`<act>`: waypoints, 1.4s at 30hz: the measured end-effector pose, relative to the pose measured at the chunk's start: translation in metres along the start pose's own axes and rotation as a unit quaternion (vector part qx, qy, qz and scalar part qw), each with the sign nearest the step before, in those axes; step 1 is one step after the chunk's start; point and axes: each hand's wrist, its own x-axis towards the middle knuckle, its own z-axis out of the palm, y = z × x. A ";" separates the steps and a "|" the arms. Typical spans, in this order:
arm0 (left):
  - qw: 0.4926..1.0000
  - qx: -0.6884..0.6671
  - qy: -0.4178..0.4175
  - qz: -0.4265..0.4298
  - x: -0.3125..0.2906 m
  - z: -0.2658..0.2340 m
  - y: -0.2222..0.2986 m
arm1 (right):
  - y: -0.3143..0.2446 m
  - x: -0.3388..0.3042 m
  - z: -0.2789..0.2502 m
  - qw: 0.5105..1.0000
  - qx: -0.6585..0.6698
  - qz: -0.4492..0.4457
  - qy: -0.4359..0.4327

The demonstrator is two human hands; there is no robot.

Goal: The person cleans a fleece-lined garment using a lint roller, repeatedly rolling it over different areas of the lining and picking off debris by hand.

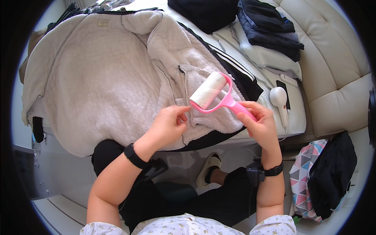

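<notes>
Gripping the pink handle, the right hand [261, 124] is holding a lint roller [214, 95] up over the near edge of a fleece jacket [109, 82], fingers closed round the grip. From that fist the roller is running up and to the left, its long axis slanting toward the top right of its white drum (the sheet looks dull with fluff). The left hand [169, 124] is sitting just below and left of the drum's lower end, thumb and forefinger pinched together right at the edge of the paper; whether they are actually catching the sheet cannot be told. It is plainly the nearer hand to the drum. Beyond the roller the jacket is lying spread open, lining up, with a white handheld device [279, 98] resting to the right.
</notes>
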 end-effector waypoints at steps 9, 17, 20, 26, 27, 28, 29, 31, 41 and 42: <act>0.989 -0.121 0.023 -0.087 0.001 -0.034 -0.005 | -0.020 -0.021 -0.011 0.976 -0.204 0.000 -0.072; 0.973 -0.206 0.030 -0.100 0.001 -0.029 0.009 | -0.001 -0.011 0.035 0.980 -0.166 -0.104 -0.035; 0.961 -0.250 0.040 -0.110 0.000 -0.030 0.005 | 0.005 -0.008 0.035 0.977 -0.174 -0.116 -0.039; 0.975 -0.207 0.018 -0.080 -0.002 -0.033 0.001 | -0.032 -0.054 -0.084 0.955 -0.290 0.031 -0.058; 0.982 -0.178 0.005 -0.059 -0.001 -0.031 0.001 | -0.035 -0.059 -0.090 0.945 -0.320 0.037 -0.046; 0.988 -0.150 -0.007 -0.041 -0.001 -0.029 -0.001 | -0.039 -0.082 -0.108 0.956 -0.281 0.080 0.014; 0.987 -0.154 -0.008 -0.040 0.000 -0.028 0.001 | -0.036 -0.090 -0.119 0.958 -0.270 0.088 0.032; 0.992 -0.119 -0.029 -0.034 0.001 -0.025 0.006 | -0.037 -0.099 -0.124 0.969 -0.226 0.069 0.066; 0.894 0.388 -0.057 0.214 -0.008 -0.006 0.004 | -0.029 -0.031 -0.035 0.997 -0.055 0.033 0.047; 0.893 0.392 -0.055 0.215 -0.008 -0.006 0.003 | -0.028 -0.024 -0.016 0.997 -0.049 0.054 0.025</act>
